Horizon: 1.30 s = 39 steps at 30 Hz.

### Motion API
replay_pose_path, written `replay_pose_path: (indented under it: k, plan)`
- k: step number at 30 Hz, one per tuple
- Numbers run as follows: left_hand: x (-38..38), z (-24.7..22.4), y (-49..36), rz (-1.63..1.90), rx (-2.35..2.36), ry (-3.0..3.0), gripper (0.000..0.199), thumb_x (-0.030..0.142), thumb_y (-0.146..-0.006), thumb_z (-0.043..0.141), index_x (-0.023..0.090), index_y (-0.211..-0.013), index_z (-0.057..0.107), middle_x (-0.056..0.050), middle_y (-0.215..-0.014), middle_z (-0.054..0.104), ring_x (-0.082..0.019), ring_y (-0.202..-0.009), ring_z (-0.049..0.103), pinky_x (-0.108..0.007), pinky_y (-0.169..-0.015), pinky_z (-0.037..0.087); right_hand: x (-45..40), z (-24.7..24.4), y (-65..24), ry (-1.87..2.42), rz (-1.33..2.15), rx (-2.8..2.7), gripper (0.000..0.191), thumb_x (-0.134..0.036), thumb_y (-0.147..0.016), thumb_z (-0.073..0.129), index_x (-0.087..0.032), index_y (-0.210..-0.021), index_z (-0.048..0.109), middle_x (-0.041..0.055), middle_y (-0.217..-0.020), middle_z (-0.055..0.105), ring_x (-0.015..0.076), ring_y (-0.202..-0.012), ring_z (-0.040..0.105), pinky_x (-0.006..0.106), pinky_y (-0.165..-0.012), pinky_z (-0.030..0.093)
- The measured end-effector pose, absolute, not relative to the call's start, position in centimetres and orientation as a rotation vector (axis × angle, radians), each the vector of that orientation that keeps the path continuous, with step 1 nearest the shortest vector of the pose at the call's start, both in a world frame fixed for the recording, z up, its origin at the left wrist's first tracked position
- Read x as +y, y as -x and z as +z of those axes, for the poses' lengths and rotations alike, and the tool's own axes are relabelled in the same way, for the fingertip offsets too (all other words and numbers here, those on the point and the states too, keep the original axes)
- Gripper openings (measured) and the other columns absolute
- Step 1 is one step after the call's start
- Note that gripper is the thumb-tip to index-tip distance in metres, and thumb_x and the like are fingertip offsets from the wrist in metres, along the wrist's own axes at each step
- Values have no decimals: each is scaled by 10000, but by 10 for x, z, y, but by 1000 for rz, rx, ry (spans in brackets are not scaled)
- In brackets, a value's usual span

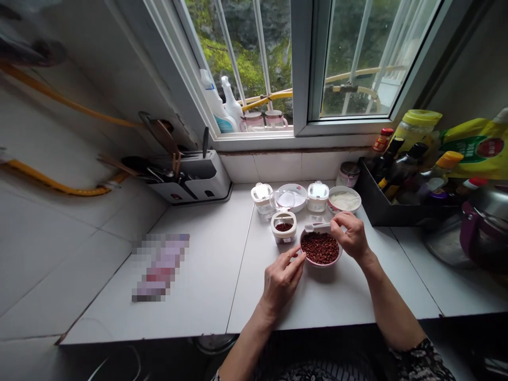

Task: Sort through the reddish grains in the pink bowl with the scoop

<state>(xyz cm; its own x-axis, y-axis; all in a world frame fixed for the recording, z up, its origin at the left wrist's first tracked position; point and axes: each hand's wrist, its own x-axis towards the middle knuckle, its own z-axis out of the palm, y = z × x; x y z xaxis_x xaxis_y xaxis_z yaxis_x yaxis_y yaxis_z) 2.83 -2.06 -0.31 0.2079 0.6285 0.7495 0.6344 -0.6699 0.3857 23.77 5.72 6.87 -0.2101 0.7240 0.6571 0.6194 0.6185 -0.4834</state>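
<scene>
A bowl with a pinkish rim (322,264) stands on the counter, filled with small dark-red dried grains that look like Sichuan peppercorns (320,247). At its left edge, the fingertips of my left hand (281,279) hold the rim. My right hand (350,235) is closed on the handle of a white plastic spoon (315,227), whose scoop lies over the far side of the bowl. Just left of the bowl is a clear jar with a cream rim (284,233), containing some of the same red grains.
Behind stand two clear lidded jars (262,197) (317,196), a white plate (292,197) and a bowl of white contents (344,200). A dark bin of bottles (377,209) and a metal pot (448,238) are at right. A utensil holder (202,180) sits at left.
</scene>
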Motion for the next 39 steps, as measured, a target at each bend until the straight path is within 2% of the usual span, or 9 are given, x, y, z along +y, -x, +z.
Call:
replay_pose_path:
  k: [5, 11, 15, 23, 32, 39]
  plan:
    - [-20, -5, -27, -1501, -1267, 2442, 303, 109, -945, 544, 218, -1199, 669, -125, -1177, 702, -182, -941, 723, -277, -794, 613, 61, 68, -252, 1248, 319, -1996, 332, -215, -776, 485, -226, -487, 324, -25, -458, 401, 142, -544, 428, 294, -636, 383]
    - [-20, -4, -26, -1480, -1249, 2449, 296, 108, -946, 551, 211, -1200, 662, -131, -1179, 700, -190, -975, 718, -294, -823, 614, 59, 61, -237, 1265, 434, -2103, 334, -221, -777, 470, -212, -480, 319, -38, -440, 374, 117, -507, 356, 286, -634, 344]
    - [-21, -3, -26, -1482, -1249, 2444, 298, 111, -948, 549, 216, -1205, 659, -127, -1171, 703, -190, -978, 717, -295, -829, 613, 62, 60, -239, 1271, 527, -2048, 337, -255, -775, 448, -216, -491, 270, -43, -455, 316, 107, -492, 320, 275, -558, 287]
    - [-20, -3, -27, -1476, -1242, 2445, 288, 106, -950, 548, 211, -1197, 654, -127, -1187, 696, -192, -964, 719, -294, -808, 613, 62, 66, -245, 1297, 774, -1859, 297, -299, -754, 439, -220, -486, 339, -34, -457, 389, 105, -485, 366, 254, -494, 270]
    - [-20, -2, -28, -1489, -1233, 2438, 285, 100, -943, 553, 198, -1190, 658, -127, -1178, 700, -197, -995, 710, -299, -829, 607, 64, 65, -246, 1333, 760, -1808, 294, -281, -742, 452, -218, -469, 366, -30, -440, 411, 108, -470, 392, 260, -494, 289]
    - [-20, -2, -28, -1487, -1238, 2440, 284, 101, -948, 552, 206, -1190, 655, -122, -1183, 699, -186, -944, 719, -287, -796, 608, 66, 64, -247, 1339, 856, -1752, 280, -308, -716, 448, -222, -461, 368, -21, -432, 432, 113, -475, 398, 254, -491, 302]
